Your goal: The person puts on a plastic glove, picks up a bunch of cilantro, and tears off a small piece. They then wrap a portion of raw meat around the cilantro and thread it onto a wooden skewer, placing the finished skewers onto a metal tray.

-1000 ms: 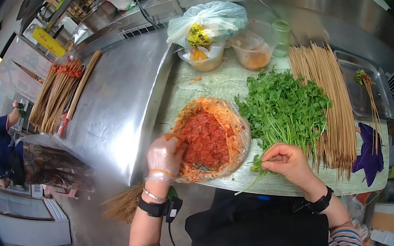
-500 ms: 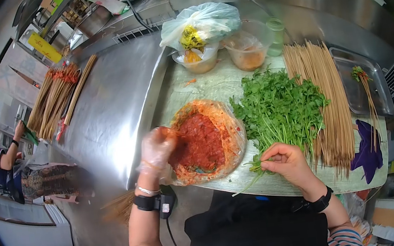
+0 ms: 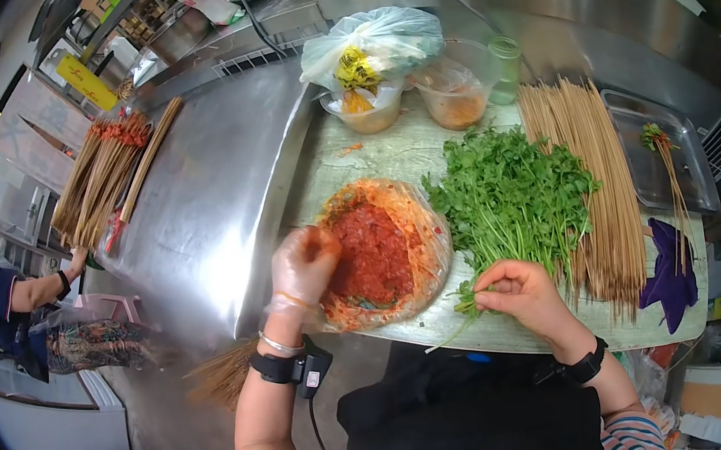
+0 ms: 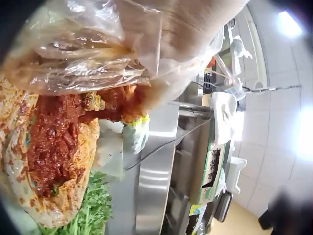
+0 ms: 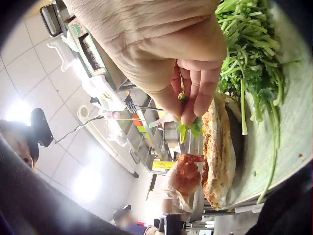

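My left hand, in a clear plastic glove, is at the left rim of a plastic-lined bowl of red, sauce-coated meat. Its curled fingertips, smeared red in the left wrist view, pinch a strip of the red meat. Bare, my right hand pinches a small sprig of cilantro between thumb and fingers, with green leaves poking out below the fingertips. Beside it lies a big heap of cilantro, stems toward me.
Right of the heap lie many bare wooden skewers, a purple cloth and a metal tray. Plastic tubs and a bag stand at the back. Loaded skewers lie on the steel counter; another person stands beyond.
My left hand has shifted slightly at the bowl's left rim, its fingers turning upward. The right hand still holds the sprig in nearly the same place. The other person has lowered an arm.
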{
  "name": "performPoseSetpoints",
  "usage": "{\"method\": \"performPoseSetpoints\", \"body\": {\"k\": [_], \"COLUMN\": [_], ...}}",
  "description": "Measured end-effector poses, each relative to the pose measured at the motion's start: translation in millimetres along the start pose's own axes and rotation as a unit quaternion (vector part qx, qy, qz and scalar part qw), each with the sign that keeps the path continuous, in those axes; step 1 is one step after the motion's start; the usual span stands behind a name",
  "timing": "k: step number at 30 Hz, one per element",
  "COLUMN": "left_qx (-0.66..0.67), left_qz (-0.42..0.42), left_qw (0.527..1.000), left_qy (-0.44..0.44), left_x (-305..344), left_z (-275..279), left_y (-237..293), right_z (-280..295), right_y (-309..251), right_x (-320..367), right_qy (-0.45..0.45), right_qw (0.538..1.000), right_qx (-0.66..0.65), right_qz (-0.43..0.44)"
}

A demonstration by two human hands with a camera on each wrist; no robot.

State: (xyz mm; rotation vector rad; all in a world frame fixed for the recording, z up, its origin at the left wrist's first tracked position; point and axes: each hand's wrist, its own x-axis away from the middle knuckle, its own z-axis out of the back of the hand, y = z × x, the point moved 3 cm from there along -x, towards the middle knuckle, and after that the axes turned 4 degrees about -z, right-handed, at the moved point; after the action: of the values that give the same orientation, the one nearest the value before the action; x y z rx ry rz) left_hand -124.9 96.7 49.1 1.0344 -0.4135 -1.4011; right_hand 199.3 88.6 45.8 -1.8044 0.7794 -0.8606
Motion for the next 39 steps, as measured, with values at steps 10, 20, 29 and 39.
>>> {"method": "performPoseSetpoints", "body": {"k": [10,20,29,39], "left_qx": [-0.268,0.377,0.426,0.550], "left_qz": [-0.172,0.148,0.213,0.224], "left_qw": [0.909,0.904,0.878,0.800], "left_qy": [-0.267,-0.141,-0.043,-0.091], "left_x": [32,26,40,56], "left_z": [-7,-4,-33,-49], "left_y": [53,36,41,69], "right_z": [-2,-1,-23,-65], "right_y": [0,0,-27,-47], "right_x": [1,-4,-18,-45], "right_qy": [-0.005,0.025,-0.022,0.027], "right_qw": [1.000,0.999,0.989,0.901], "right_qx": [0.005,0.037,0.100,0.314], "right_qz": [-0.005,0.001,0.106,0.296]}}
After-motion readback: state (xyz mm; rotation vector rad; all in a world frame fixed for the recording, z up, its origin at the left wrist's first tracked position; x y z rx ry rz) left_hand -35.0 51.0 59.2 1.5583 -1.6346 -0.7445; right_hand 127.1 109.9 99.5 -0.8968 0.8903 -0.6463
